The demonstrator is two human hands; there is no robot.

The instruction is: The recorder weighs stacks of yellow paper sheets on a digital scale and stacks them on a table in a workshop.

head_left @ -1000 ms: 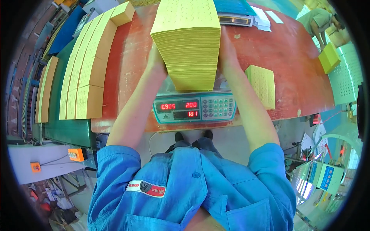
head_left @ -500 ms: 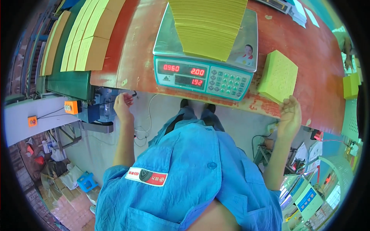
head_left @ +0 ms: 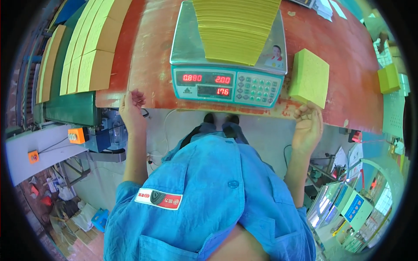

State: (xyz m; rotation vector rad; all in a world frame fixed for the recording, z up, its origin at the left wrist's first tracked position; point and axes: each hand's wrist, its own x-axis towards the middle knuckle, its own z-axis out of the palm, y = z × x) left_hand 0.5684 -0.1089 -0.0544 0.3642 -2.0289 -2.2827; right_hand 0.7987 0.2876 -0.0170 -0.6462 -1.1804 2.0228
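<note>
A thick stack of yellow sheets (head_left: pixel 237 30) rests on the metal pan of a green-rimmed electronic scale (head_left: pixel 228 85); its red digits are lit. Neither hand touches the stack or the scale. Right of the scale, a smaller yellow block-like stack (head_left: pixel 310 77) lies on the red table. My right hand (head_left: pixel 309 126) is at that block's near corner, palm up with fingers half curled and apart; whether a fingertip touches it I cannot tell. Over the table's near edge, left of the scale, my left hand (head_left: pixel 133 108) hangs with loosely bent fingers and nothing in it.
Long rows of yellow stacks (head_left: pixel 98 65) stand on the left, partly on a green surface (head_left: pixel 72 106). The worn red table (head_left: pixel 348 87) spreads across the front. Farther right is another yellow block (head_left: pixel 388 78). An orange switch box (head_left: pixel 77 135) sits below left, beside machinery.
My left hand has moved forward to the table edge. My right hand has shifted left, staying by the block's near corner, its fingers more curled. The scale's digits have changed. The whole view has shifted slightly.
</note>
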